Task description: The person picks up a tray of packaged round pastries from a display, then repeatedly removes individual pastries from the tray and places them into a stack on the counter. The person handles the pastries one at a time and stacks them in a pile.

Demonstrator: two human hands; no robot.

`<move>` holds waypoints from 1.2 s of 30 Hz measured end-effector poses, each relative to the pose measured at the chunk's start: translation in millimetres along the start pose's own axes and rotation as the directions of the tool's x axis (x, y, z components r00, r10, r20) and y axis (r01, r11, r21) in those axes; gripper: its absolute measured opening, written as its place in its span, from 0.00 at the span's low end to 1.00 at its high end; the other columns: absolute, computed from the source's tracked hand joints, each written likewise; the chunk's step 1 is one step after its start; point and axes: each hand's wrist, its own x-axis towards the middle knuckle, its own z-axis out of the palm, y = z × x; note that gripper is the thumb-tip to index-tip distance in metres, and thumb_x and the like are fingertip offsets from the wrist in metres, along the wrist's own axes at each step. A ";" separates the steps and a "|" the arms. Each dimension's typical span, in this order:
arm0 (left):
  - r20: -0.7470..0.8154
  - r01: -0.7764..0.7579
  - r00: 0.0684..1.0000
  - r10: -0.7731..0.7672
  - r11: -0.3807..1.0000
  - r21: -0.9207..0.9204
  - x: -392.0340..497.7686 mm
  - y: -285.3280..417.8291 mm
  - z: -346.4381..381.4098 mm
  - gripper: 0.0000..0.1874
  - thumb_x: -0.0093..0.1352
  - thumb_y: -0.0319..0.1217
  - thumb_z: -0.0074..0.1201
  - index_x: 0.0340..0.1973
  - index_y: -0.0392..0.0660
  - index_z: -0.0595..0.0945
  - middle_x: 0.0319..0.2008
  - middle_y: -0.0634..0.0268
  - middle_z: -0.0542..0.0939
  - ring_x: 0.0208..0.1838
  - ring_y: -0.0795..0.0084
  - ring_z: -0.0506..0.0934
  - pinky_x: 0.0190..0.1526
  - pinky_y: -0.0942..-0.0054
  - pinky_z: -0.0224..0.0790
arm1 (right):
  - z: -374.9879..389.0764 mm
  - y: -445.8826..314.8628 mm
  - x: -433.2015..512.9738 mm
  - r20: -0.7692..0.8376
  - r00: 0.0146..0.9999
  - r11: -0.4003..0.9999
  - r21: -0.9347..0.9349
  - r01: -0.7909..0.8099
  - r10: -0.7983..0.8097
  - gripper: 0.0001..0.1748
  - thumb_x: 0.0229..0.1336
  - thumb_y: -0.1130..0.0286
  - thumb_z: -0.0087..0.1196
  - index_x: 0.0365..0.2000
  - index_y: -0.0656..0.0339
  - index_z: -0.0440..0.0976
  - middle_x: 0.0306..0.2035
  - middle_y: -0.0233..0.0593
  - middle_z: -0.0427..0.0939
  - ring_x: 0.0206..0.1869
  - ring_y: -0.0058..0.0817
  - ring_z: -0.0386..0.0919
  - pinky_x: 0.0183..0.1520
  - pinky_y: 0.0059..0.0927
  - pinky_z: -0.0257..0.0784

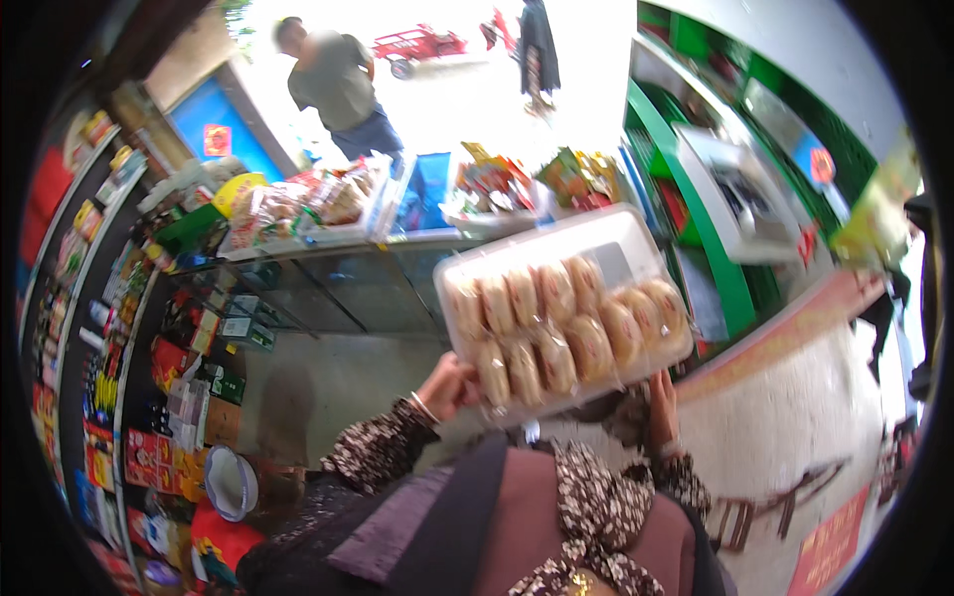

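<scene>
A white plastic tub (pixel 630 238) is held up before me, tilted, with its long side across my view. Inside it stand individually wrapped round pastries (pixel 555 357) in two rows, and its upper right part shows bare white plastic. My left hand (pixel 451 387) grips the tub's lower left corner, fingers against the wall. At the lower right edge is my right hand (pixel 663 410), its fingers upright against the tub's underside; part of this hand is hidden behind the tub.
Beyond the tub runs a glass counter (pixel 350 287) with bins of packaged snacks (pixel 492 186). Stocked shelves (pixel 112 335) line the left side, a green rack (pixel 693 216) the right. A wooden stool (pixel 775 499) stands lower right. A person (pixel 335 86) stands outside beyond the counter.
</scene>
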 end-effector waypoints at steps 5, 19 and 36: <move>0.100 -0.038 0.994 0.040 0.999 -0.018 -0.3 -17.6 -16.8 0.10 0.60 0.24 0.45 0.38 0.38 0.73 0.21 0.67 0.72 0.15 0.78 0.67 0.13 0.79 0.55 | -15.1 21.2 -28.4 -0.142 0.988 0.997 0.041 -0.060 0.065 0.15 0.63 0.64 0.48 0.45 0.63 0.68 0.39 0.30 0.72 0.42 0.18 0.68 0.46 0.23 0.65; 0.639 -0.064 0.719 -0.271 0.891 0.450 101.8 -14.0 19.6 0.27 0.51 0.25 0.46 0.48 0.32 0.71 0.39 0.56 0.78 0.35 0.63 0.79 0.31 0.71 0.74 | 8.8 27.3 -140.5 -0.600 0.777 0.962 0.042 0.270 -0.192 0.28 0.54 0.67 0.59 0.54 0.64 0.66 0.42 0.37 0.77 0.42 0.24 0.75 0.45 0.28 0.73; 0.676 0.038 -0.068 -0.733 0.676 0.736 171.2 -85.5 148.9 0.30 0.61 0.36 0.47 0.56 0.31 0.66 0.49 0.54 0.75 0.50 0.62 0.76 0.50 0.64 0.70 | 143.3 71.1 -233.6 -0.988 -0.153 0.884 -0.084 0.461 -0.014 0.30 0.45 0.78 0.59 0.52 0.66 0.67 0.47 0.38 0.75 0.47 0.25 0.73 0.51 0.27 0.68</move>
